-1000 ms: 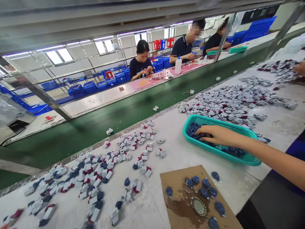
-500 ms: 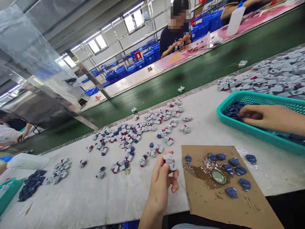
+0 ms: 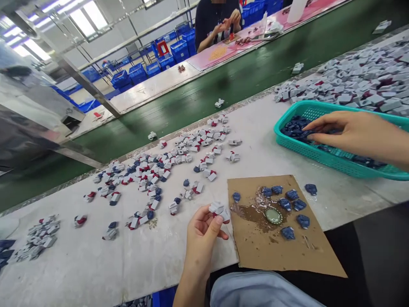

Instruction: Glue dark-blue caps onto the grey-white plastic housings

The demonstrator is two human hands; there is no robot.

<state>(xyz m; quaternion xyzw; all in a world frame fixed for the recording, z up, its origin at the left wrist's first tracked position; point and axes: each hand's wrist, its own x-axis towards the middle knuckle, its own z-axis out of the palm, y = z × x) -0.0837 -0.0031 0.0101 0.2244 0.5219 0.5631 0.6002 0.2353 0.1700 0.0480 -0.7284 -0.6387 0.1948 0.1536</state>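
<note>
My left hand [image 3: 203,234] holds a small light-grey plastic part [image 3: 217,208] between thumb and fingers, just left of a piece of brown cardboard [image 3: 255,251]. Over the near end of a teal plastic basket [image 3: 319,162] is my right hand [image 3: 345,130]. Its thumb and forefinger stretch apart among dark blue plastic pieces [image 3: 294,127], and I see nothing held in them. On the cardboard lie several blue pieces [image 3: 288,233] around a round metal cap [image 3: 273,215] in a wet brown patch.
Grey parts with red and blue bits [image 3: 150,170] are strewn across the white table [image 3: 92,264]. A large heap of grey parts [image 3: 354,76] lies behind the basket. Beyond runs a green conveyor belt [image 3: 188,113] with a few parts on it. A person [image 3: 217,25] works across it.
The view has swung right and down. My right hand has lifted a little out of the blue pieces, its fingers now more visible. My left hand still holds the grey part, now turned somewhat.
</note>
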